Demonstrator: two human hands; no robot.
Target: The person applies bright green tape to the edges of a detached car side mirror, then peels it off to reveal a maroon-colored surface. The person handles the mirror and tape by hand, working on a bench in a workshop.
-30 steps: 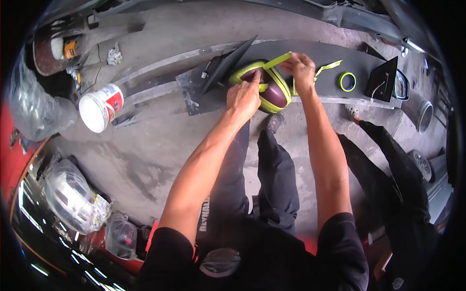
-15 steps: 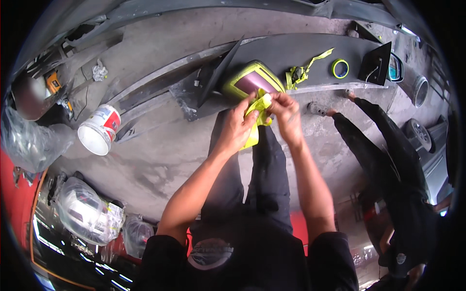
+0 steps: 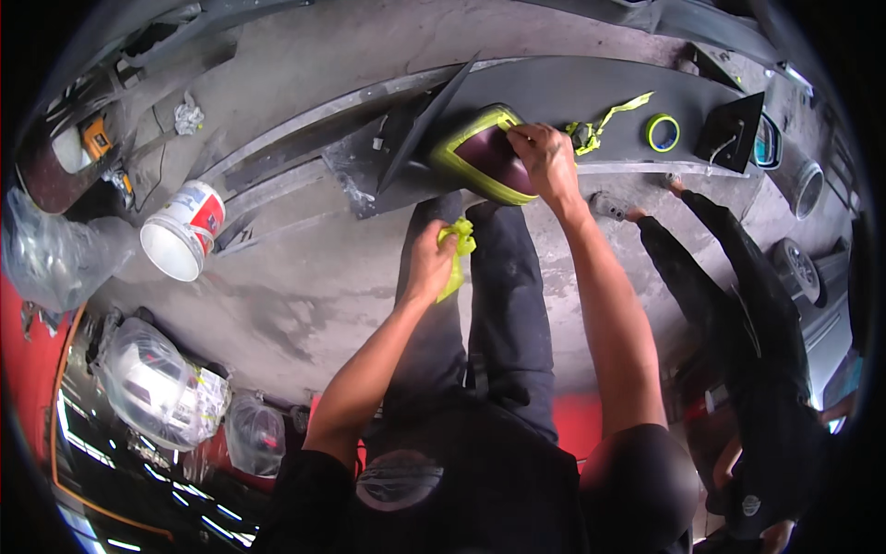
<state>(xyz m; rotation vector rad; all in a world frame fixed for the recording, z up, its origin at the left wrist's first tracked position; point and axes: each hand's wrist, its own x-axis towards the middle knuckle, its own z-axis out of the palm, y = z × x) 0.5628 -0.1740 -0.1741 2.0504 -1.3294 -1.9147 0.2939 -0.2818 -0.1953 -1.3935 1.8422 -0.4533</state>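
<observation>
I see a deep maroon side-mirror housing [image 3: 496,163], bordered in bright yellow-green masking tape [image 3: 455,151]. Below the housing, a crumpled tape wad [image 3: 452,275] is the same yellow-green, against black trousers [image 3: 512,300]. Right of it, a tape roll [image 3: 649,130] pairs yellow-green with a blue inner ring on a charcoal panel [image 3: 554,88]. Far left of it, a white bucket [image 3: 173,242] wears a red-and-white label [image 3: 206,218].

Soft, pale light falls quite evenly on the grey floor [image 3: 286,268] and on my right hand [image 3: 551,164], while my black shirt [image 3: 498,494] keeps little detail. White streaks of glare shine on the glossy dark surface [image 3: 120,475] at lower left. Toward the black rim, straight edges bend, and my right sleeve [image 3: 639,473] looks blurred.
</observation>
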